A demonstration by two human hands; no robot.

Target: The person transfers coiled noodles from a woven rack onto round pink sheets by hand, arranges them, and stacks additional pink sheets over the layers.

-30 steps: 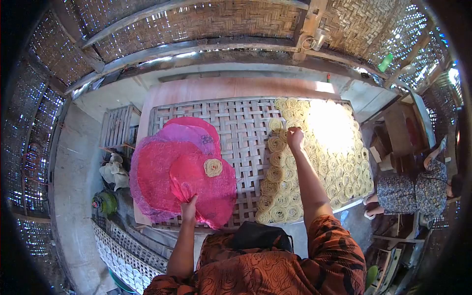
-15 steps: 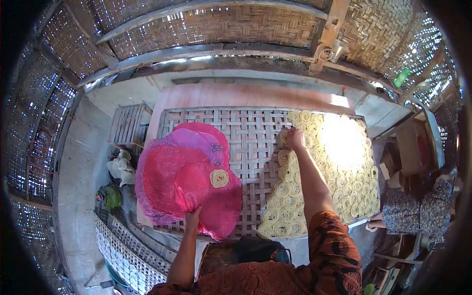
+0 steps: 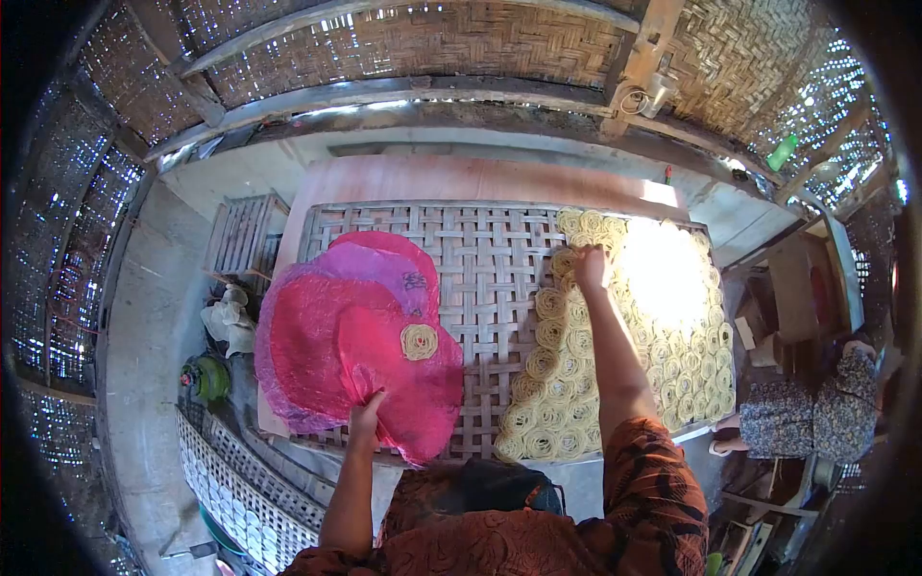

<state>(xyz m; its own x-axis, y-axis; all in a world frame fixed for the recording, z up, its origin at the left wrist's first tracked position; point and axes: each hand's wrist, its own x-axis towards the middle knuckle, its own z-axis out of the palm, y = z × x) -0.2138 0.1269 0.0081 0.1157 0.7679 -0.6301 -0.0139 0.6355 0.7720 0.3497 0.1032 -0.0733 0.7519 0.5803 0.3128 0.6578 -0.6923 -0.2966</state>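
Observation:
Pink and purple mesh cloths (image 3: 307, 317) lie layered on the left part of a woven bamboo tray (image 3: 480, 288). My left hand (image 3: 365, 411) is closed on the gathered front edge of the top pink cloth. One pale noodle coil (image 3: 419, 342) rests on that cloth. Many similar noodle coils (image 3: 562, 384) cover the right part of the tray in overlapping rows. At their upper left edge, my right hand (image 3: 592, 267) has its fingers bent together over the coils. Whatever it may hold is hidden.
Another person (image 3: 807, 408) in patterned clothes is at the right. A slatted wooden stand (image 3: 245, 237) and a green gas cylinder (image 3: 206, 378) are left of the table. Lower left, a long tray (image 3: 245, 480) holds pale round pieces. A cup (image 3: 659, 95) hangs on the wall post.
My right hand has moved slightly right, away from the coil it was touching at the row's left edge. My left hand still grips the cloth. The camera view has shifted a little.

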